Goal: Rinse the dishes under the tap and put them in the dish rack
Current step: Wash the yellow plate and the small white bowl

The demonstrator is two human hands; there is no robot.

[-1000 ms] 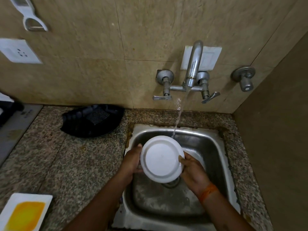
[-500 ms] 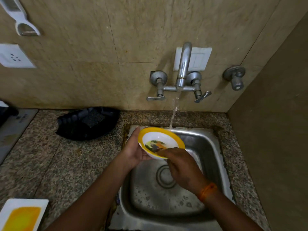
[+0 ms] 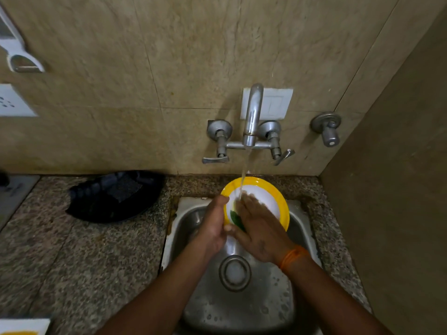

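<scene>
**Plate under the running tap, rack to the left**

A beige tiled wall stands behind a granite counter (image 3: 72, 250) with a steel sink (image 3: 242, 305) set in it. The tap (image 3: 251, 117) runs, and its stream falls on the plate (image 3: 273, 197), which is held tilted over the back of the sink, face toward the person. The left hand (image 3: 212, 228) holds the plate by its left rim, thumb on the yellow edge. The right hand (image 3: 261, 228) lies flat on the plate's face, fingers straight and blurred, probably rubbing.

The black rack (image 3: 116, 197) is on the counter to the left of the plate, so the left hand is nearer for the transfer.

Half a second ago the plate lay lower and more level, the right hand at its near rim; now it is raised into the stream.
</scene>
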